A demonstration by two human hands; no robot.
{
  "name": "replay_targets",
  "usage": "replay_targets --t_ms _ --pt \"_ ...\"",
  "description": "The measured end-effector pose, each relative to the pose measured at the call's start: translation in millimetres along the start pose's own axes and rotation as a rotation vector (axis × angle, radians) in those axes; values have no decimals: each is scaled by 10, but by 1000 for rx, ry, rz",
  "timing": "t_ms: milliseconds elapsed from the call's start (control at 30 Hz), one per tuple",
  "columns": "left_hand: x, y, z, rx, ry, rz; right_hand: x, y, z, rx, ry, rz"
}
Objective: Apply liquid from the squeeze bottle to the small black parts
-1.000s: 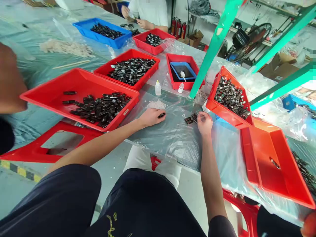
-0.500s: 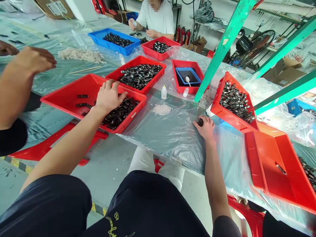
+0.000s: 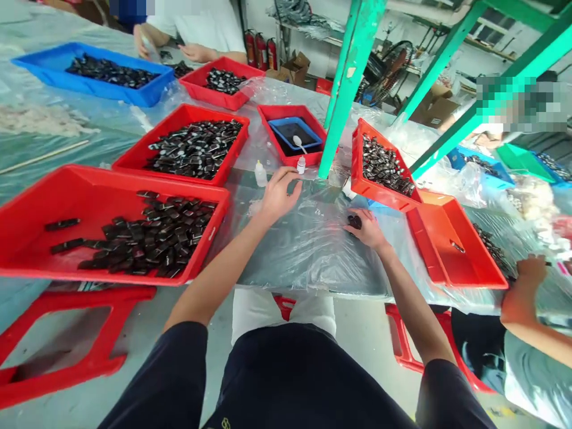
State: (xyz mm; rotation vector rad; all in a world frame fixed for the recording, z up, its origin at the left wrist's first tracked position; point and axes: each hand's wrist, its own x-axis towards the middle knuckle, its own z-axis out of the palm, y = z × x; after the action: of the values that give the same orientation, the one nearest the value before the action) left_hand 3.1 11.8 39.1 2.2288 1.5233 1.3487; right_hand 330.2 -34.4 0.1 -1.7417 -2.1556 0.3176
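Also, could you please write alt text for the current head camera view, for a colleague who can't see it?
A person's right hand holds small dark parts at a plastic-covered table, while the loosely open left hand is near two small bottles. Red trays of dark parts lie to both sides, and green posts stand beyond.

We see a workshop with a white wall and a smooth, pale grey floor. Green metal posts rise beside a long desk sheeted in clear plastic. Red plastic stools stand near it. Behind are three fire extinguishers, cardboard boxes, a black fan and cluttered shelving.
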Motion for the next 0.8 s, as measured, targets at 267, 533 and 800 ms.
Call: replay_targets --t_ms 267,533,800 --pt "-113 -290 319 -61 8 24 147 -309 -85 -220 -21 154" --pt "-37 -572 -4 29 317 -211 396 -451 -164 -275 -142 156" --pt "6 -907 -6 96 139 -531 262 -457 -348 -242 -228 79"
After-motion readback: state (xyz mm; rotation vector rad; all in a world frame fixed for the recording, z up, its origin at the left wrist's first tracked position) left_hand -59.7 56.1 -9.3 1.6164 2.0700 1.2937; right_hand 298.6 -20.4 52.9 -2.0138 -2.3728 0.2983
